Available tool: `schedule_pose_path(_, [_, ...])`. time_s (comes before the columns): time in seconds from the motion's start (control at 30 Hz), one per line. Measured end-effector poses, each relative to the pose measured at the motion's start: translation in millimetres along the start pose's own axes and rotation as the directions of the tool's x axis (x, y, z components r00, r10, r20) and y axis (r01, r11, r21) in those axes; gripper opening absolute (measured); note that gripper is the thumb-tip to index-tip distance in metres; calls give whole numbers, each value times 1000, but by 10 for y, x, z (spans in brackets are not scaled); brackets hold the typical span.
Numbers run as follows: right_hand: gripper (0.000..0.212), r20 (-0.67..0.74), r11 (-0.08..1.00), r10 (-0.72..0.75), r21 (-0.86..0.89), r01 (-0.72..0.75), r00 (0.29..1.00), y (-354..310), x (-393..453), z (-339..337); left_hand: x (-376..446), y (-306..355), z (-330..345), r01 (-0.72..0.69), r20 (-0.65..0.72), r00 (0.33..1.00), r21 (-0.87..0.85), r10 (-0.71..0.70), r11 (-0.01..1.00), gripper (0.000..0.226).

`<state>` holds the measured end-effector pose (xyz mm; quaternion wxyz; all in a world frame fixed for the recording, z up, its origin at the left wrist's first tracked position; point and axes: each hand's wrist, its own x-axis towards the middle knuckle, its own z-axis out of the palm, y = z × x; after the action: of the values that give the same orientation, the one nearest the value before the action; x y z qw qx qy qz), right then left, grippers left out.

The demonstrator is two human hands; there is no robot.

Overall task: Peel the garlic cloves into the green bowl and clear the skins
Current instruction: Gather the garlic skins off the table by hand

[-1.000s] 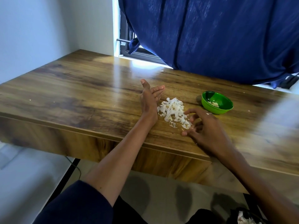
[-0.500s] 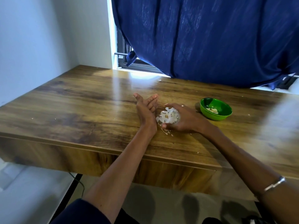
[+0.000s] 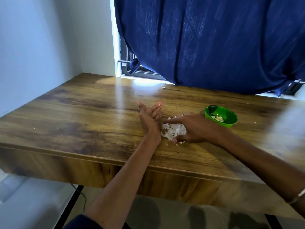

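Note:
A heap of white garlic skins [image 3: 173, 131] lies on the wooden table [image 3: 82, 116] between my two hands. My left hand [image 3: 151, 119] stands on its edge just left of the heap, fingers straight, like a wall. My right hand [image 3: 193, 128] curls around the heap from the right, index finger stretched over it and thumb under its near side. A few loose skin flakes lie by the thumb. The small green bowl [image 3: 228, 124] sits to the right of my right hand and holds several peeled cloves [image 3: 217, 117].
A dark blue curtain [image 3: 214, 43] hangs over the window behind the table. Small skin crumbs [image 3: 34, 128] dot the tabletop at the left. The table's front edge runs just below my wrists. A white wall stands at the left.
My right hand swept in from the near right and closed around the skins, bunching the spread pile into a tight heap against my left palm. The left hand stayed on edge.

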<state>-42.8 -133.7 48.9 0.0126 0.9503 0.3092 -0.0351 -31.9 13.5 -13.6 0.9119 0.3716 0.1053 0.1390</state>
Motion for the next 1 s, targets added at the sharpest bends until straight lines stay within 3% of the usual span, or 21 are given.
schedule_pose_path(0.13, [52, -46, 999, -33, 19, 34, 998, -26, 9, 28, -41, 22, 18, -3, -14, 1000, -23, 3, 1000, 82])
schedule_pose_path(0.3, [39, -110, 995, 33, 101, -22, 993, -5, 19, 42, -79, 63, 4, 49, 37, 998, -69, -46, 996, 86])
schedule_pose_path(0.5, [35, -149, 974, 109, 214, -76, 983, 99, 48, 9, -130, 127, -65, 162, 95, 986, -305, -139, 939, 86])
schedule_pose_path(0.63, [28, -191, 914, 188, 394, -100, 963, 211, 92, -134, -188, 169, -65, 214, 112, 977, -408, -184, 887, 83])
schedule_pose_path(0.77, [34, -245, 836, 270, 539, -100, 931, 187, 99, -371, -233, 158, 10, 241, 69, 969, -457, -236, 856, 73])
schedule_pose_path(1.0, [32, -197, 689, 176, 724, 22, 965, -214, 244, -402, -316, 265, 258, 217, -34, 950, -644, -311, 733, 54])
